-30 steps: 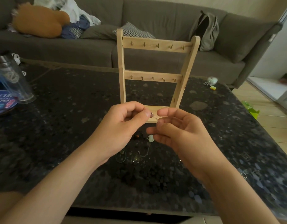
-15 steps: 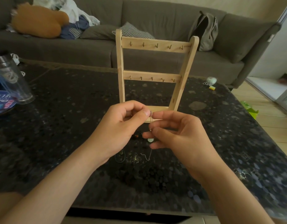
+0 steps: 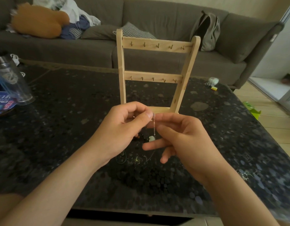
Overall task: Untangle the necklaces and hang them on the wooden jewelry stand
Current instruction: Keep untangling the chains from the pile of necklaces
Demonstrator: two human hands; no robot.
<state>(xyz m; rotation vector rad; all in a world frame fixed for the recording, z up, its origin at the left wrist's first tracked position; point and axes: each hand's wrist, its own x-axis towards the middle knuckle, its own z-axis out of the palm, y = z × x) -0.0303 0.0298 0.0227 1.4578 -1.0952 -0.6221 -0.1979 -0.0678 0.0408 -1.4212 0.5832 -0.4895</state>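
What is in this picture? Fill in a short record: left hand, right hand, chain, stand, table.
Left hand: pinches the top of the chain between thumb and forefinger
Right hand: fingertips at the chain beside the left thumb; grip unclear
Chain: thin, silver, hangs straight down, pale pendant near its lower end
Stand: wooden, upright behind the hands, two rows of hooks, all bare
Table: dark, speckled; more jewelry lies below the hands

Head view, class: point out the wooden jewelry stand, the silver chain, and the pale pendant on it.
wooden jewelry stand (image 3: pixel 150 44), head view, middle of its top rail.
silver chain (image 3: pixel 154 126), head view, halfway down the hanging strand.
pale pendant (image 3: pixel 151 138), head view, centre of the pendant.
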